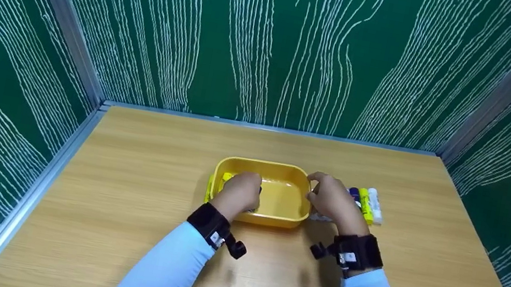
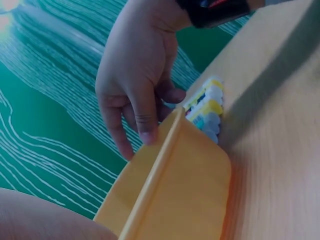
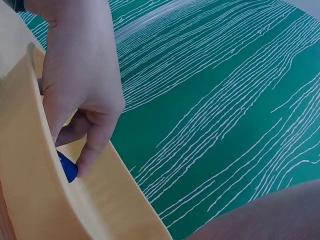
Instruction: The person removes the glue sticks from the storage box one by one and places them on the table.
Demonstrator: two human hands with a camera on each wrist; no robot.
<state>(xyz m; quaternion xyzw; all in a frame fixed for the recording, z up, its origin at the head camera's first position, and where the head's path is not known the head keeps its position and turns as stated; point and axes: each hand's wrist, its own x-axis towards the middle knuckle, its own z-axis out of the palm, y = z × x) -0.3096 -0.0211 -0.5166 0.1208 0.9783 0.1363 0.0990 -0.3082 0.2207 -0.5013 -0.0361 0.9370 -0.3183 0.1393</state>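
My left hand (image 1: 242, 191) reaches into the yellow plastic tray (image 1: 288, 168) near its left end. In the right wrist view its thumb and fingers pinch a stick with a rounded blue end (image 3: 68, 167), like a glue stick; the rest of it is hidden. Beside that hand, a yellow stick (image 1: 227, 177) shows inside the tray. My right hand (image 1: 332, 199) is at the tray's right end, with loosely extended fingers over the rim (image 2: 150, 185). To its right lies a row of sticks: a white one (image 1: 375, 205), a yellow one (image 1: 366, 206) and a dark purple-ended one (image 1: 354, 194), partly covered by the hand.
Another yellow object (image 1: 209, 189) lies just outside the tray's left wall. The wooden table (image 1: 153, 157) is enclosed by green panels with white wavy lines (image 1: 233, 29) at the back and both sides. Metal framing (image 1: 38, 210) runs along the table's left edge.
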